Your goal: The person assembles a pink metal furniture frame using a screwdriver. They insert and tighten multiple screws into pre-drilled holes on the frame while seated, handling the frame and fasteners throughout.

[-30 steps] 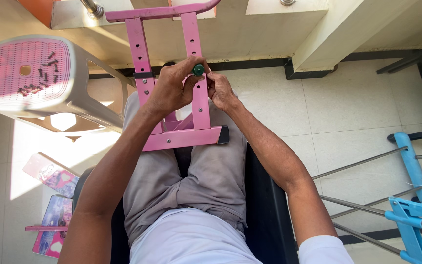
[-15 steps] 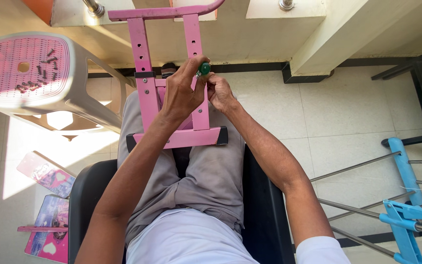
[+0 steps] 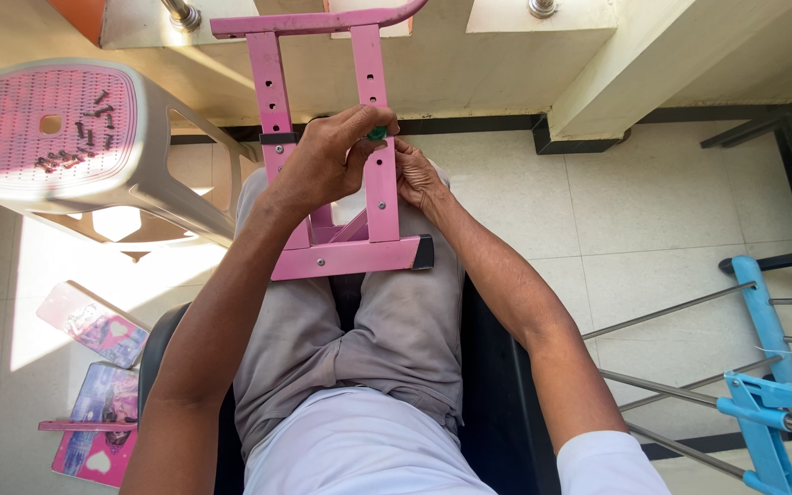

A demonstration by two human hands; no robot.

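A seated person steadies a pink metal frame (image 3: 323, 183) across the lap, its crossbar resting on the thighs and its two drilled uprights running toward twelve o'clock. The left hand (image 3: 323, 160) curls over the right-hand upright, thumb and forefinger pinched together on a small green-handled tool (image 3: 377, 134) at about one o'clock from the knuckles. The right hand (image 3: 417, 176), at three o'clock from the left, has its fingers closed against the same upright's outer face; whether it grips a fastener there cannot be told. Done well, this step likely calls for keeping the tool square to the hole and the frame pinned against the legs so that nothing slips. At ten o'clock, a pink plastic stool (image 3: 52, 128) carries a scatter of dark screws (image 3: 80, 137).
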